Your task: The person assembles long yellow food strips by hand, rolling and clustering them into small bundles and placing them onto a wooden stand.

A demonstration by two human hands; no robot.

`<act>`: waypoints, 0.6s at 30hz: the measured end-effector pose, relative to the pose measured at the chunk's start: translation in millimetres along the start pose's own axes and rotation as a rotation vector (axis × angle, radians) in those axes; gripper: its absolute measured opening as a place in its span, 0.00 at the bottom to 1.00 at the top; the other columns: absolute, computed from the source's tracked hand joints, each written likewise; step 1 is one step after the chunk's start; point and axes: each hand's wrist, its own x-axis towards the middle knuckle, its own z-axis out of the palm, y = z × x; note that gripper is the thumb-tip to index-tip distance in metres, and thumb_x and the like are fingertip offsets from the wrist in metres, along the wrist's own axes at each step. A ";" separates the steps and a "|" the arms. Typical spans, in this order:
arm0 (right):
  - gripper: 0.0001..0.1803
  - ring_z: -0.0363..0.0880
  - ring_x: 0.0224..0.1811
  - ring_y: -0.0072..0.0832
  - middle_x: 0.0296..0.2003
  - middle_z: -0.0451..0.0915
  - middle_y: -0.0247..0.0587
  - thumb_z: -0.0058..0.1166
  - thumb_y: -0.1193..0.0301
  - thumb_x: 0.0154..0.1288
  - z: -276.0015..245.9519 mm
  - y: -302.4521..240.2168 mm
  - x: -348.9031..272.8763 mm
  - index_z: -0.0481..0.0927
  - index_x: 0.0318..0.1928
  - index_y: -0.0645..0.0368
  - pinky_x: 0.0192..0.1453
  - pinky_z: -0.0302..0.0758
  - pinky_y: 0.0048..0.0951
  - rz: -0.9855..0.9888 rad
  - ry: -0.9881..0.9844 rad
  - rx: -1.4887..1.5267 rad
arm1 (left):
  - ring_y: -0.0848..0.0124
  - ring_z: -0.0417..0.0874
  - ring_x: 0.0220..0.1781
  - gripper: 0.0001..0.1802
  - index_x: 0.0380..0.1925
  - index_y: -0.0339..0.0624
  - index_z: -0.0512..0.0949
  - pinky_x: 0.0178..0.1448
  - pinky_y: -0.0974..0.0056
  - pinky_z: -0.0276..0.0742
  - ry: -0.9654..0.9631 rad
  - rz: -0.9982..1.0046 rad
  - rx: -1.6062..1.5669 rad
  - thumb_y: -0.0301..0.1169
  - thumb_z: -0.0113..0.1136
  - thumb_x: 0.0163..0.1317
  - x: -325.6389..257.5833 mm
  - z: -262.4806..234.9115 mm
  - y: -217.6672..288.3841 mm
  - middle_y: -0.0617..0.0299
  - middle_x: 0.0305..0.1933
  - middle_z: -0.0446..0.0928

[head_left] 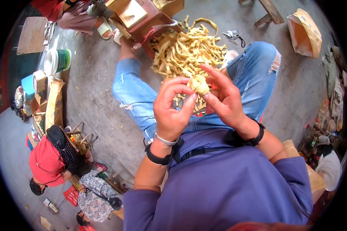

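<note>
Between my two hands is a small rounded ball of pale yellow strip [198,85], held up in front of my lap. My left hand [171,106] is closed on its left side, thumb below and fingertips above. From the right, my right hand [226,101] presses its thumb against the lower edge, with the other fingers curved around and one finger raised. Just beyond my hands lies a heap of long, flat yellow strips [185,52] of the same colour. More strip pieces show beneath my hands, partly hidden.
A reddish wooden stand [150,17] borders the heap, with a seated person's foot [104,30] nearby. Keys [233,35] lie on the floor. An open paper sack [304,32] and a wooden stool [270,11] stand far right. A white-green bucket [58,61] and other seated people [46,159] are left.
</note>
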 end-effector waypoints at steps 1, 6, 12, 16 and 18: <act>0.18 0.71 0.20 0.13 0.31 0.77 0.33 0.51 0.77 0.65 -0.3 1.0 0.6 0.74 0.55 0.62 0.22 0.68 0.17 -0.056 0.015 -0.071 | 0.71 0.75 0.48 0.14 0.39 0.34 0.75 0.53 0.69 0.72 0.003 -0.082 -0.086 0.15 0.62 0.50 -0.3 -0.2 1.7 0.56 0.48 0.72; 0.16 0.73 0.19 0.15 0.26 0.79 0.34 0.49 0.75 0.66 -12.4 2.9 6.3 0.74 0.54 0.63 0.21 0.71 0.17 0.204 -0.102 0.239 | 0.73 0.78 0.40 0.11 0.35 0.37 0.76 0.40 0.72 0.76 -0.008 -0.073 0.034 0.19 0.64 0.51 9.8 3.8 15.6 0.58 0.40 0.75; 0.16 0.76 0.19 0.19 0.30 0.80 0.39 0.50 0.72 0.66 -5.0 -3.4 11.0 0.74 0.53 0.65 0.19 0.72 0.17 0.363 -0.029 0.390 | 0.76 0.78 0.36 0.08 0.36 0.33 0.75 0.37 0.72 0.78 0.066 -0.440 -0.459 0.22 0.63 0.57 6.5 1.3 0.3 0.59 0.39 0.77; 0.16 0.77 0.22 0.19 0.32 0.80 0.39 0.51 0.71 0.65 -14.1 -3.7 11.7 0.74 0.51 0.65 0.20 0.74 0.17 0.352 -0.125 0.391 | 0.74 0.80 0.33 0.08 0.38 0.32 0.74 0.38 0.72 0.79 0.113 -0.439 -0.642 0.22 0.61 0.59 13.7 7.6 16.2 0.59 0.34 0.78; 0.16 0.77 0.23 0.19 0.33 0.80 0.38 0.52 0.71 0.64 -16.7 -3.2 11.5 0.74 0.50 0.65 0.21 0.74 0.18 0.382 -0.160 0.435 | 0.74 0.80 0.33 0.08 0.38 0.32 0.75 0.37 0.72 0.79 0.057 -0.430 -0.595 0.22 0.61 0.59 12.0 5.3 15.3 0.58 0.35 0.78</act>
